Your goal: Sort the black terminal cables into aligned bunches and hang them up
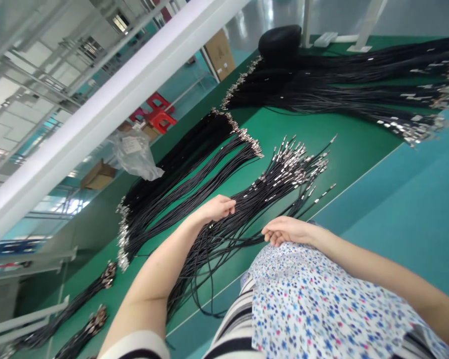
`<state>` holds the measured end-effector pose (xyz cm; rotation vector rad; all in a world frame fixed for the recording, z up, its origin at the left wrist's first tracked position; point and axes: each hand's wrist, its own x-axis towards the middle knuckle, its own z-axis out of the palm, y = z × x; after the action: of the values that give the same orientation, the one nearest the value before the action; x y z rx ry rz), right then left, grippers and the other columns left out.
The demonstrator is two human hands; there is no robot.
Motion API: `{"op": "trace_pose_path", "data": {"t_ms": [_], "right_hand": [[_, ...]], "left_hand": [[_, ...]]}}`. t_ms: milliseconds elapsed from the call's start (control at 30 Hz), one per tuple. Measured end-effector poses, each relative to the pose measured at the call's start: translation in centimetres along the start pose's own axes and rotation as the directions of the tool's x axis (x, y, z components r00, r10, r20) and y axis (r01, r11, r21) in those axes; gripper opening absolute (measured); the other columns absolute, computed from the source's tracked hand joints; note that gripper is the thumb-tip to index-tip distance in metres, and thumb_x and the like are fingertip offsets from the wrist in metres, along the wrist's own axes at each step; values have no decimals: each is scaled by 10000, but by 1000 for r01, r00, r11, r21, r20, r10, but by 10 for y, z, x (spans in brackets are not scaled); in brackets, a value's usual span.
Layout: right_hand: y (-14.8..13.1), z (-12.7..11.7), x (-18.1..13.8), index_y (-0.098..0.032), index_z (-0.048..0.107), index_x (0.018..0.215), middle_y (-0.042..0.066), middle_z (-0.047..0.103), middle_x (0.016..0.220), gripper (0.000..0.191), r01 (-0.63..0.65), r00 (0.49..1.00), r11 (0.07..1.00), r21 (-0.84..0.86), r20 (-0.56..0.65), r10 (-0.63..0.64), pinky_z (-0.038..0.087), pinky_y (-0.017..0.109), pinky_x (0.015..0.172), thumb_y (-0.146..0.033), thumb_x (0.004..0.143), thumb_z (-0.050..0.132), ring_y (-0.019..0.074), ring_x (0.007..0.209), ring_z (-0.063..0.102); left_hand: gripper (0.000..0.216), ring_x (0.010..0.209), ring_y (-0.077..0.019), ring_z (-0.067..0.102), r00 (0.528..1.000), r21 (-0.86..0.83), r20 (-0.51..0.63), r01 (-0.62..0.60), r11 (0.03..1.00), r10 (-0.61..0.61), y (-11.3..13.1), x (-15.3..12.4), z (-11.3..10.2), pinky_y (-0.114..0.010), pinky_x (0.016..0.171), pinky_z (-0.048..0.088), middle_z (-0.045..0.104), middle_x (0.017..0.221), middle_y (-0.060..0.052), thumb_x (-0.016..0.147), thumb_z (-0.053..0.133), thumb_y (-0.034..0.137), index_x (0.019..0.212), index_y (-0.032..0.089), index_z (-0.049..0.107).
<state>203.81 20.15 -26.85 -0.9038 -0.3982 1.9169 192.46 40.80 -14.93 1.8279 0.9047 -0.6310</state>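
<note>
A loose bundle of thin black cables [247, 212] with shiny metal ends lies across the green table in front of me. Over the middle of this bundle, my left hand [220, 208] is closed, thumb and forefinger pinched together; whether a cable is between them cannot be seen. My right hand [287, 230] is at the table's near edge beside my floral apron [322, 299], its fingers curled in. Some cables run up to the right hand and others show beyond it, but what its fingers hold is hidden.
Neat rows of black cables [194, 154] lie beyond the bundle, with a clear plastic bag [134, 152] on them. More cables [344, 75] are at the upper right, smaller bundles [84, 294] at lower left. A white beam [108, 99] crosses above. Red stools [159, 112] stand on the floor.
</note>
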Motion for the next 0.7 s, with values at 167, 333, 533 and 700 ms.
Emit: {"op": "trace_pose_path", "data": {"t_ms": [167,333,533,700], "right_hand": [[-31,36,9,-93,561,994,109,623,863,317,55,980,985,165,178,-84,480,282,658,-347,809,523,143,699,611],[-60,88,35,-154,547,994,69,591,952,297,115,961,912,393,190,-203,464,321,702,-388,819,500,154,806,584],[-74,95,60,-130,588,837,24,585,672,234,379,909,766,518,-56,-412,441,298,677,-328,847,464,116,632,549],[-84,53,54,-103,575,779,66,625,753,277,514,850,686,515,-412,-329,440,258,666,-301,877,407,127,703,583]], "left_hand": [[365,383,-67,261,989,326,-118,-46,944,88,25,-38,-15,-210,427,215,354,451,26,806,334,439,656,150,499],[352,532,-118,420,908,738,-295,17,674,299,46,-68,-7,-250,554,287,514,569,-40,813,318,333,559,148,478],[367,440,-66,364,920,139,-269,-254,957,283,8,-50,15,-186,434,269,437,504,7,823,354,427,641,134,480],[372,305,-28,132,979,-489,-119,-205,848,167,-29,-31,44,-171,314,100,258,364,78,771,453,488,650,136,453]]}}
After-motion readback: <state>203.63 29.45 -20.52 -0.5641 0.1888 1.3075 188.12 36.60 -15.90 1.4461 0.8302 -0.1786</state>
